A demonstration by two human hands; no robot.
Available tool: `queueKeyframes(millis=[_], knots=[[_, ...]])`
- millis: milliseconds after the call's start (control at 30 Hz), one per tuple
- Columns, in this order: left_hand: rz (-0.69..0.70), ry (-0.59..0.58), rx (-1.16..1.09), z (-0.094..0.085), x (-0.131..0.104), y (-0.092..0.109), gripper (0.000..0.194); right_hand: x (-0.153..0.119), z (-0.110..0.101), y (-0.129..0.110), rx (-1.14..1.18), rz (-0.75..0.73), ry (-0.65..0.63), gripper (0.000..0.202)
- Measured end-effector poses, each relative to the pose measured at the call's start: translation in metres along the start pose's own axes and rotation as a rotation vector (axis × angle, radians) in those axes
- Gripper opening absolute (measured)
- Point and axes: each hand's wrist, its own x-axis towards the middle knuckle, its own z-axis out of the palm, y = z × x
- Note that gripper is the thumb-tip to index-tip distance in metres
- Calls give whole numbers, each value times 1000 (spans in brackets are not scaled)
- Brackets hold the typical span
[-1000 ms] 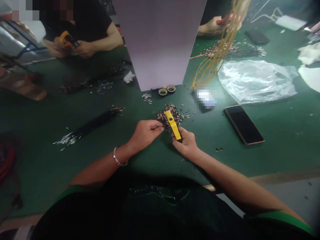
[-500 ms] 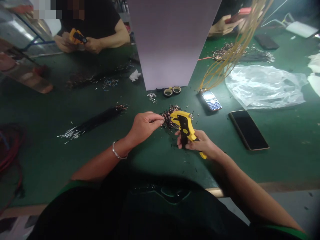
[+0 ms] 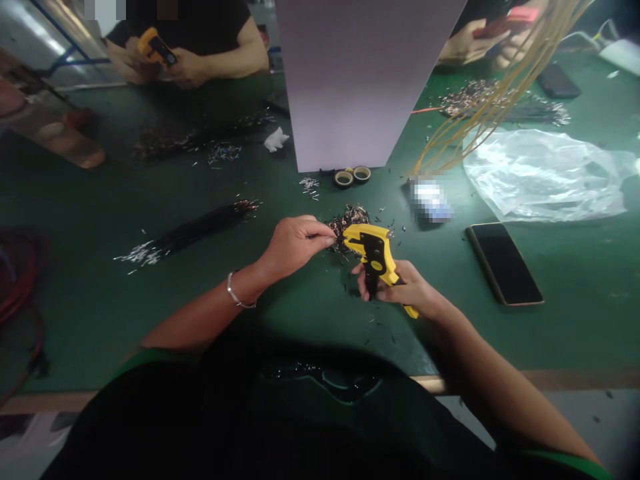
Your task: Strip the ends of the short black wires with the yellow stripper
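Observation:
My right hand (image 3: pixel 413 288) is wrapped round the handles of a yellow and black wire stripper (image 3: pixel 383 257), its jaws pointing left. Thumb and fingertips of my left hand (image 3: pixel 293 247) are pinched together just left of those jaws. Whatever they hold is too small to make out. Beneath and behind the jaws lies a pile of short dark wire pieces with coppery ends (image 3: pixel 356 215). Left of my hands, a bundle of black wires (image 3: pixel 200 230) rests on the green table (image 3: pixel 300 313), with pale tips at one end and coppery tips at the other.
A tall pale panel (image 3: pixel 350 87) stands ahead, with two tape rolls (image 3: pixel 344 178) at its foot. To the right lie a smartphone (image 3: pixel 505 263), a blurred-out small device (image 3: pixel 430 200) and a clear plastic bag (image 3: pixel 545 173). Across the table, a person's hands hold a yellow tool (image 3: pixel 155 47).
The view has shifted slightly, so the table items sit a little differently in it. Both hands stay close together, the stripper still in my right hand and my left fingertips still pinched by its jaws.

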Motion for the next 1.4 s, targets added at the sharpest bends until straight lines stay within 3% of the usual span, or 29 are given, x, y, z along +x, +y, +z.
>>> queueKeyframes(millis=[567,1400], knots=[[47,-64,-91,4,5,-11,8,2,-7,4,-20,-4,-100,46],[41,-106,-159,1,8,-14,11,4,1,8,-82,16,-7,35]])
